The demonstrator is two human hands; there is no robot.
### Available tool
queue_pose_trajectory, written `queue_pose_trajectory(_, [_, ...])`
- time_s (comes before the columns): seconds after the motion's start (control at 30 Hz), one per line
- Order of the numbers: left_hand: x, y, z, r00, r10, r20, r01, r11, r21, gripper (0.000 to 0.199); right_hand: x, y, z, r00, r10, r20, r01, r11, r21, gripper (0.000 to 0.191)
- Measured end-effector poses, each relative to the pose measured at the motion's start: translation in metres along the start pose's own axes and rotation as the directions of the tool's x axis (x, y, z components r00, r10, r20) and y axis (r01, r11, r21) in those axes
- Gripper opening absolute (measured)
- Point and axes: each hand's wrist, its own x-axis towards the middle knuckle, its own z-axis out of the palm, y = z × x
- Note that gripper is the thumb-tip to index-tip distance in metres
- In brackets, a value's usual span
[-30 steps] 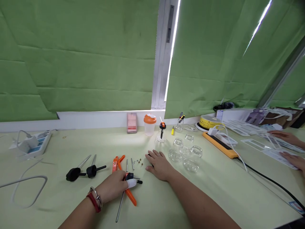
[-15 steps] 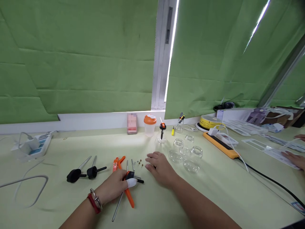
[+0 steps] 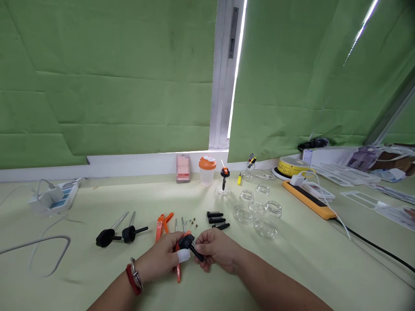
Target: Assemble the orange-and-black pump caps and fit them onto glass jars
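My left hand (image 3: pixel 164 255), with white tape on its thumb, grips a black plastic cap with a side stem (image 3: pixel 186 242) low over the table. My right hand (image 3: pixel 218 250) is closed in a pinch beside the stem; a thin metallic bit shows near its fingertips, but what it holds is unclear. Around and below my left hand are orange lever-shaped parts (image 3: pixel 160 226) and thin metal rods. Several tiny brass-coloured pieces (image 3: pixel 193 222) lie beyond my hands. Three black spring-like parts (image 3: pixel 216 220) lie just past my right hand.
Two black caps with metal rods (image 3: pixel 129 234) lie at left. At right stand several clear glass jars (image 3: pixel 266 227). Behind are an orange-lidded cup (image 3: pixel 207 172), a jar with a black-and-orange top (image 3: pixel 224 175) and a yellow-handled tool (image 3: pixel 239 179). An orange power strip (image 3: pixel 308 201) trails a cable.
My right hand has moved back toward my left and closed beside the black cap, uncovering the three black spring-like parts. My left hand has turned and lifted the cap.
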Motion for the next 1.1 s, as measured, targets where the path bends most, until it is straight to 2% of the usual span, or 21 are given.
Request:
queue_pose_trajectory(0.1, [-0.002,-0.001,0.002,0.989,-0.045,0.142,0.055,0.996,-0.066,0.024,0.000,-0.002,-0.001,0.999,-0.051,0.002,0.051,0.998,-0.024,0.042])
queue_pose_trajectory(0.2, [-0.005,-0.001,0.004,0.977,-0.032,0.209,0.053,0.994,-0.095,0.018,-0.003,-0.011,-0.005,0.997,-0.072,0.039,0.075,0.995,-0.062,0.041])
queue_pose_trajectory(0.3, [-0.007,0.004,0.005,0.949,0.019,0.315,0.012,0.995,-0.097,0.020,-0.005,-0.014,-0.003,0.997,-0.048,0.062,0.053,0.995,-0.080,0.036])
queue_pose_trajectory(0.4, [-0.009,0.007,0.006,0.917,0.061,0.394,-0.037,0.997,-0.067,0.022,-0.002,-0.010,0.003,0.999,0.030,0.038,-0.027,0.996,-0.085,0.024])
queue_pose_trajectory(0.5, [-0.009,0.005,0.007,0.906,0.065,0.418,-0.061,0.998,-0.023,0.020,0.002,-0.007,0.008,0.996,0.093,-0.018,-0.094,0.994,-0.065,0.017])
queue_pose_trajectory(0.7, [-0.007,-0.004,0.006,0.899,0.038,0.436,-0.059,0.998,0.035,0.023,0.002,-0.007,0.008,0.995,0.080,0.061,-0.070,0.985,-0.157,0.017])
queue_pose_trajectory(0.83, [-0.007,-0.006,0.004,0.907,0.048,0.418,-0.071,0.997,0.040,0.019,0.004,-0.010,0.008,0.996,0.085,0.037,-0.077,0.980,-0.186,0.016])
queue_pose_trajectory(0.9, [-0.008,-0.008,0.002,0.911,0.028,0.412,-0.056,0.997,0.057,0.021,0.008,-0.014,0.009,0.999,0.046,-0.029,-0.051,0.978,-0.201,0.019])
queue_pose_trajectory(0.97, [-0.008,-0.009,0.000,0.898,0.003,0.439,-0.035,0.997,0.065,0.026,0.016,-0.019,0.010,0.988,-0.034,-0.148,0.003,0.978,-0.206,0.022])
queue_pose_trajectory(1.03, [-0.009,-0.009,-0.003,0.878,-0.012,0.478,-0.016,0.998,0.056,0.030,0.024,-0.025,0.010,0.952,-0.155,-0.264,0.093,0.968,-0.232,0.021])
queue_pose_trajectory(1.1, [-0.010,-0.008,-0.006,0.873,-0.013,0.487,-0.002,0.999,0.032,0.031,0.032,-0.028,0.010,0.903,-0.300,-0.308,0.186,0.918,-0.349,0.015])
